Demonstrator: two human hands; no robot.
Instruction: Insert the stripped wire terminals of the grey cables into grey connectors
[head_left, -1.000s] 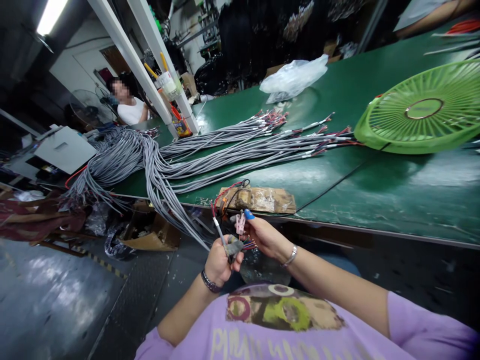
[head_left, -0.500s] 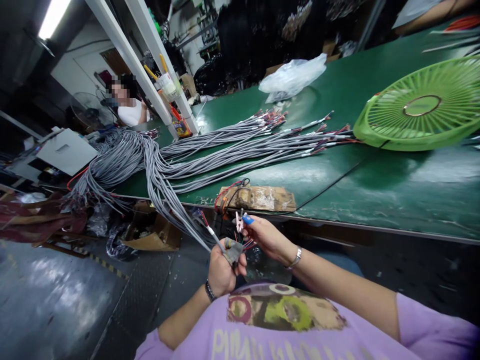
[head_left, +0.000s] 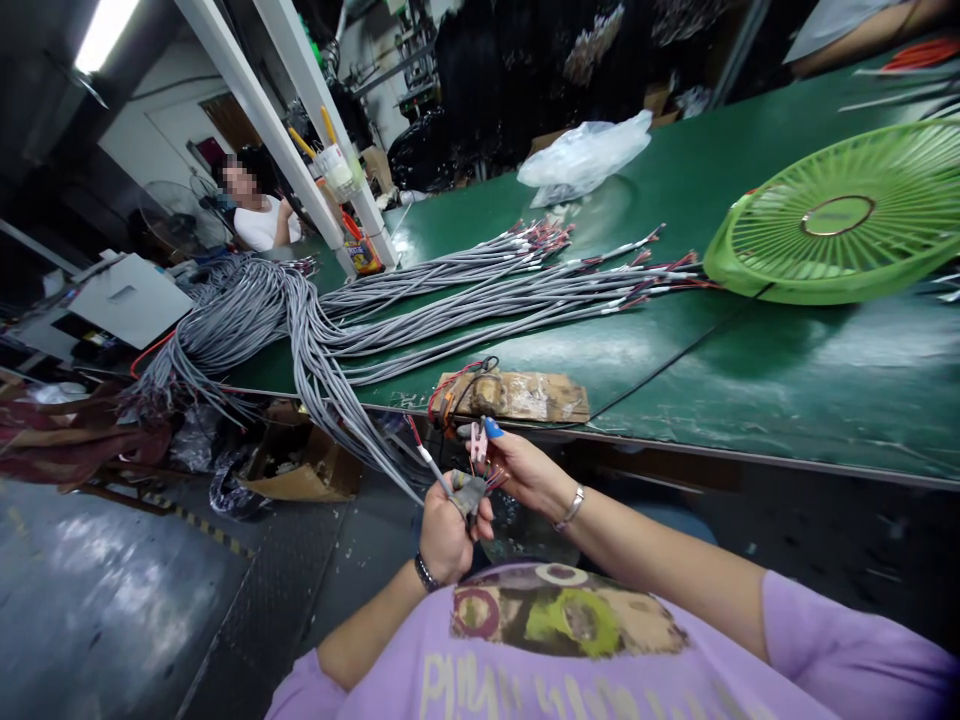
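Head view: a thin grey cable with red stripped tips point(head_left: 430, 463) sits just below the edge of the green table point(head_left: 750, 390), before the chest, clamped in the closed fingers of the left hand point(head_left: 448, 532) so its end stands up. The right hand point(head_left: 525, 470) pinches a small pink clip point(head_left: 478, 444) close beside it. A long bundle of grey cables point(head_left: 420, 300) drapes off that table, likely to keep ends within reach

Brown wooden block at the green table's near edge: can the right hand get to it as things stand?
Probably yes. The right hand, pinching a small pink clip, hovers just short of the brown wooden block; nothing lies between them. The left hand grips a grey cable.
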